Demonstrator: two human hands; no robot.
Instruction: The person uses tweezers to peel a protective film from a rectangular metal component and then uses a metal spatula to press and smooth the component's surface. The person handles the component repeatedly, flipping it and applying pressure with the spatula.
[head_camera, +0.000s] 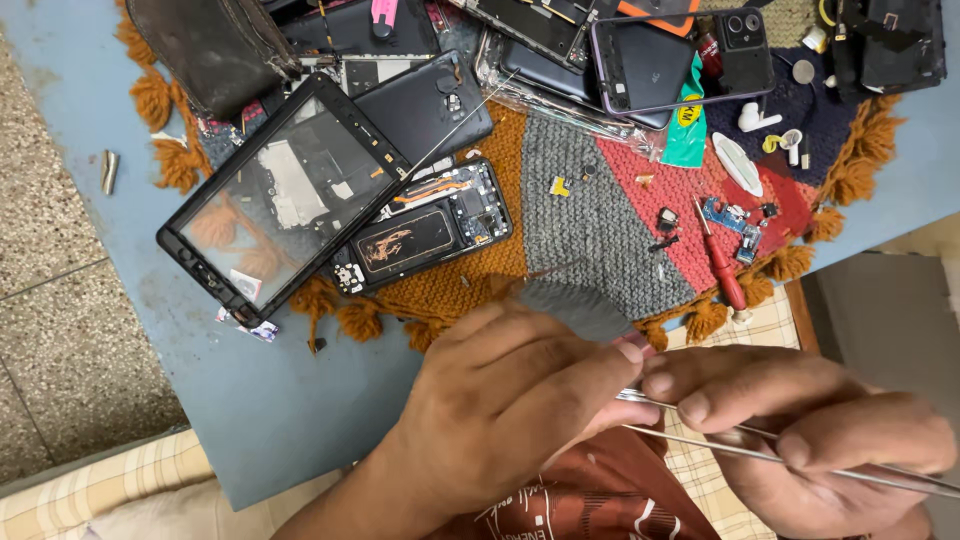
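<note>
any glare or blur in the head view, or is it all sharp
Head view: soft, even light with faint shadows; a pale sheen on the phone frame's glass; the knitted mat and red screwdriver are sharp; the left hand, right hand and tweezers near the lens look slightly soft.

Both hands meet low in view. The left hand (500, 400) curls, fingertips pinched. The right hand (800, 430) lies knuckles-up, fingers closed.
</note>
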